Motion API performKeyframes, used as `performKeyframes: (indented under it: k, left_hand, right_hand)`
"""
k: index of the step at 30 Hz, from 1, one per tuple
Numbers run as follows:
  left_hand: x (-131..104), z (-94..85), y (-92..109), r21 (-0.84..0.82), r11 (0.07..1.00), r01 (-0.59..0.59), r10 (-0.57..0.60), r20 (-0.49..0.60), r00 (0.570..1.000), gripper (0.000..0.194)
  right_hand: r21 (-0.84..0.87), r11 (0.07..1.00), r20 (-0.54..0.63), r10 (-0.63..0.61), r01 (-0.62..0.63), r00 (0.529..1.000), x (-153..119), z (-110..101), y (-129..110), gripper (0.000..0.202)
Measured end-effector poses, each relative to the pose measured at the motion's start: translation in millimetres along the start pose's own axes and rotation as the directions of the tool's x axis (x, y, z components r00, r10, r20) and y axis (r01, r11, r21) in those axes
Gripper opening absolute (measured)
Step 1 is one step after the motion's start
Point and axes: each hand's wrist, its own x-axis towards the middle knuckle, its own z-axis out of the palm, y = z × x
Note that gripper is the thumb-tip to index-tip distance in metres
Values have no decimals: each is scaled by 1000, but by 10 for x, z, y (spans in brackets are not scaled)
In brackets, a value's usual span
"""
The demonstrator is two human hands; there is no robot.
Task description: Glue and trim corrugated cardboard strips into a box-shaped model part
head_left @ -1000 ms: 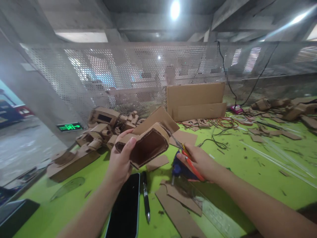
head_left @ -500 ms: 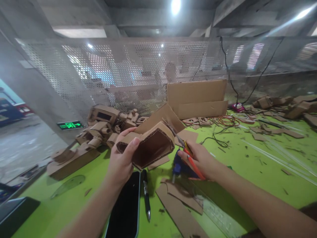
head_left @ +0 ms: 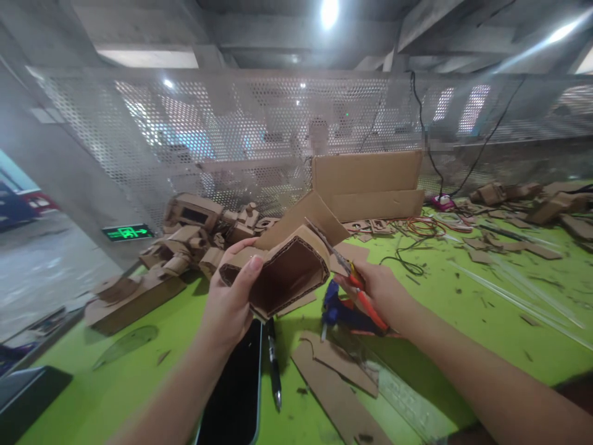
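Observation:
My left hand (head_left: 234, 293) grips the left side of a folded cardboard piece (head_left: 303, 244), its thumb over the rim. The piece is hollow, with its open end facing me and a flat flap standing up behind it. My right hand (head_left: 377, 293) is closed round the red-orange handles of a pair of scissors (head_left: 359, 287). The scissor blades lie along the right upper edge of the cardboard piece. Whether they are parted cannot be made out.
Under my hands lie a black phone (head_left: 236, 389), a pen (head_left: 274, 368), a blue tool (head_left: 340, 312) and flat cardboard scraps (head_left: 328, 389). Cardboard assemblies (head_left: 185, 235) stand at the back left. Cables (head_left: 407, 262) and clear strips (head_left: 523, 306) lie right.
My right hand and the scissors have shifted slightly right and the scissors are turned a little. The cardboard piece has moved slightly right. More of the blue tool shows.

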Motion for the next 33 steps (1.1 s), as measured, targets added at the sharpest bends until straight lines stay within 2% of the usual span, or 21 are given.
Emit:
performKeyframes:
  k: [8, 11, 14, 18, 22, 25, 28, 33]
  left_hand:
    - [-60, 16, 41, 250, 963, -104, 115, -28, 993, 67]
    - [-69, 30, 32, 241, 964, -110, 121, -32, 992, 65]
    - [-60, 19, 11, 218, 973, -72, 78, -21, 997, 65]
    - [-51, 22, -4, 113, 994, 12, -10, -14, 1000, 67]
    - [-52, 45, 5, 57, 997, 48, -49, 3, 999, 68]
    - [-46, 26, 12, 135, 991, 7, -6, -5, 1000, 68]
    - [-44, -8, 26, 284, 957, -57, 59, -1, 998, 66]
    - [-77, 6, 82, 410, 905, -115, 123, 7, 992, 66]
  right_hand:
    - [90, 995, 77, 24, -31, 997, 24, -46, -58, 46]
    - [7, 1000, 63, 26, -26, 998, 43, -38, -39, 46]
    - [-65, 997, 17, 41, -40, 999, 50, -24, -7, 50]
    - [-100, 994, -57, 28, -34, 998, 57, -21, 38, 53]
    - [-126, 991, -75, 40, -49, 996, 58, -49, 44, 53]
    - [-84, 996, 1, 36, -36, 999, 48, -79, 7, 50]
    - [24, 999, 95, 37, -40, 995, 47, -108, -35, 43]
    - [108, 993, 113, 36, -48, 993, 72, -147, -54, 32]
